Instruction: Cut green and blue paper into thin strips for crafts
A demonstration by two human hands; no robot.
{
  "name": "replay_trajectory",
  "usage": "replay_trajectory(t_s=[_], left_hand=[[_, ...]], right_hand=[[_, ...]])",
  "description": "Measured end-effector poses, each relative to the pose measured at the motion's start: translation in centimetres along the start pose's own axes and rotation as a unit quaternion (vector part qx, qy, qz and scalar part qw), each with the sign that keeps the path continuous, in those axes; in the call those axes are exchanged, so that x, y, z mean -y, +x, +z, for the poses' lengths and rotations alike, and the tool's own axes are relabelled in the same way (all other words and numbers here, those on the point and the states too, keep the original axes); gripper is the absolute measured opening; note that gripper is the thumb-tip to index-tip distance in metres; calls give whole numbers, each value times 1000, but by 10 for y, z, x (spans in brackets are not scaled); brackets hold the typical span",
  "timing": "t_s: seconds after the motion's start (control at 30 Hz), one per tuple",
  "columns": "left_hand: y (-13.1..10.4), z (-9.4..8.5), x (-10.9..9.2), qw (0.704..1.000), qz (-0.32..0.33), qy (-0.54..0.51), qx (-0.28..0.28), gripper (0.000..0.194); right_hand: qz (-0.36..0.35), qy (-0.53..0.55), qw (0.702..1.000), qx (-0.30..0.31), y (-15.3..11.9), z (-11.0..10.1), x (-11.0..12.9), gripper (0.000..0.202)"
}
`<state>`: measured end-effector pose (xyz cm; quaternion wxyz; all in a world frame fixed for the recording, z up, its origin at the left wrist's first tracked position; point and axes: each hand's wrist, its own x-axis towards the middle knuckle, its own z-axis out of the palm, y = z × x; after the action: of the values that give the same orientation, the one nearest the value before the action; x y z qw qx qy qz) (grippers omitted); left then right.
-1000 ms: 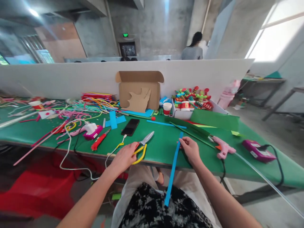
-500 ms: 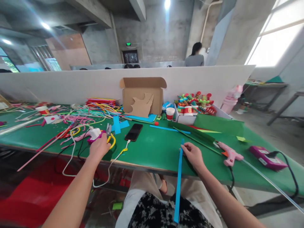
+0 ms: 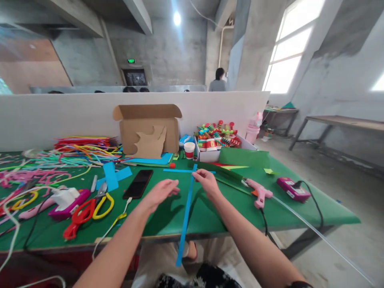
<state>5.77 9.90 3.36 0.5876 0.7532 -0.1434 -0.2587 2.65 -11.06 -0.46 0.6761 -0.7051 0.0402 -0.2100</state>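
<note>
My right hand (image 3: pixel 207 184) pinches a long blue paper strip (image 3: pixel 186 218) near its top end. The strip slants down past the table's front edge. To its left, my left hand (image 3: pixel 162 193) hovers over the green table, holding nothing, with its fingers slightly bent and apart. Behind my right hand lies a second blue strip (image 3: pixel 175 171). A pair of scissors (image 3: pixel 103 205) with red and yellow handles rests left of my left hand. Between them lies a black phone (image 3: pixel 138 184) on a charging cable.
At right are a pink glue gun (image 3: pixel 260 194) and a purple power unit (image 3: pixel 293 189). Behind stand an open cardboard box (image 3: pixel 150 116), a paper cup (image 3: pixel 189 149) and a white box (image 3: pixel 207 154) of colourful crafts. Pipe cleaners (image 3: pixel 87 154) and blue paper pieces (image 3: pixel 111 176) lie left.
My left hand has left the scissors and moved right, towards the strip. My right hand has carried the blue strip further over the table. The view has turned right.
</note>
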Motion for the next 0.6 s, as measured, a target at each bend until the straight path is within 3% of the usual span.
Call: replay_trajectory(t_s=[0.07, 0.13, 0.27, 0.4, 0.6], left_hand=[[26, 33, -5, 998, -18, -52, 42, 49], [45, 54, -5, 994, -31, -79, 62, 47], [55, 69, 0, 986, -71, -131, 77, 31], [35, 78, 4, 976, -119, -169, 68, 18], [-26, 90, 9, 961, -171, -213, 53, 16]], right_hand=[[-8, 17, 1000, 16, 11, 7, -2, 40], [-5, 31, 999, 34, 17, 9, -8, 42], [7, 44, 998, 42, 17, 2, -22, 39], [4, 46, 999, 8, 21, -3, -28, 33], [-7, 43, 998, -34, 29, -8, -29, 28]])
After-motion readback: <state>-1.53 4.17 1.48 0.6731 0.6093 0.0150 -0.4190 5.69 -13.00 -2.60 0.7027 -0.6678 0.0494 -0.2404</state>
